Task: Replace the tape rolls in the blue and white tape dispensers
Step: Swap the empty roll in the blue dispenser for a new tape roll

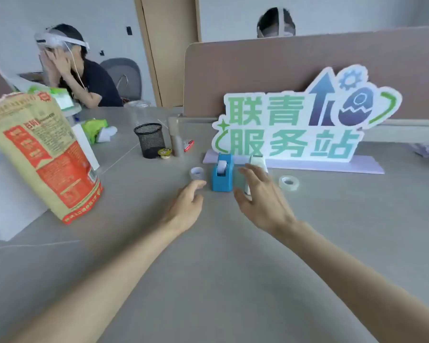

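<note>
Two empty, spread hands, left hand and right hand, flank the blue tape dispenser; the white tape dispenser stands behind the right fingers. Sign reads "联青服务站". Bare tabletop nearer.

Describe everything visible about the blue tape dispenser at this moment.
The blue tape dispenser looks like matte moulded plastic, a blocky body with a taller back and a lower front. It stands upright on the grey table, in front of the sign's base. A whitish roll sits in its open top slot, so it is still loaded. Neither hand touches it: the left hand reaches in at its left, the right hand is spread open at its right, partly covering the white dispenser.
</note>
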Available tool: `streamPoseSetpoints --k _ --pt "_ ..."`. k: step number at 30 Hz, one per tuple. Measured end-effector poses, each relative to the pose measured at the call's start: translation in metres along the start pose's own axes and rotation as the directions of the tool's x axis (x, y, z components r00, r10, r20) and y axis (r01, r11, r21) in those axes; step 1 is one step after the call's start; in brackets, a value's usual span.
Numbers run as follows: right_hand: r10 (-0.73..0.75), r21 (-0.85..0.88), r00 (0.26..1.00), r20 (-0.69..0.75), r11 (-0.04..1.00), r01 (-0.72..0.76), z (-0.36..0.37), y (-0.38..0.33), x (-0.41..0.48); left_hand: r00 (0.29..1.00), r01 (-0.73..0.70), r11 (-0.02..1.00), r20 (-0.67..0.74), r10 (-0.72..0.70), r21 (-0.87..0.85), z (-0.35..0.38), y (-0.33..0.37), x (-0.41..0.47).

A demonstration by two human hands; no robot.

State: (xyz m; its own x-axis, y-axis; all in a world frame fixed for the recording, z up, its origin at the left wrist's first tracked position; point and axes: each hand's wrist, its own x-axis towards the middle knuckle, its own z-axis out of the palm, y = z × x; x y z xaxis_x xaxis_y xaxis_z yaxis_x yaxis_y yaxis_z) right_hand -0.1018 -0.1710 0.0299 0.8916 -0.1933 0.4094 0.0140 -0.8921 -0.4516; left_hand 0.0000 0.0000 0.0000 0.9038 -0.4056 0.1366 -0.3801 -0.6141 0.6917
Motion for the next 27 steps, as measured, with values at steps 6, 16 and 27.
streamPoseSetpoints --k 6,16,27 --pt "0.034 0.132 0.988 0.152 0.99 -0.054 0.031 -0.004 -0.029 0.997 0.055 0.996 0.042 -0.058 0.066 0.01 -0.002 -0.003" --pt "0.176 0.173 0.979 0.107 0.966 -0.193 0.058 -0.018 0.012 0.994 -0.105 0.95 0.011 0.107 0.295 0.024 0.014 0.013" --pt "0.215 0.144 0.962 0.169 0.96 -0.24 0.048 -0.02 0.001 0.984 -0.146 0.95 0.139 0.111 0.277 0.015 0.012 -0.014"
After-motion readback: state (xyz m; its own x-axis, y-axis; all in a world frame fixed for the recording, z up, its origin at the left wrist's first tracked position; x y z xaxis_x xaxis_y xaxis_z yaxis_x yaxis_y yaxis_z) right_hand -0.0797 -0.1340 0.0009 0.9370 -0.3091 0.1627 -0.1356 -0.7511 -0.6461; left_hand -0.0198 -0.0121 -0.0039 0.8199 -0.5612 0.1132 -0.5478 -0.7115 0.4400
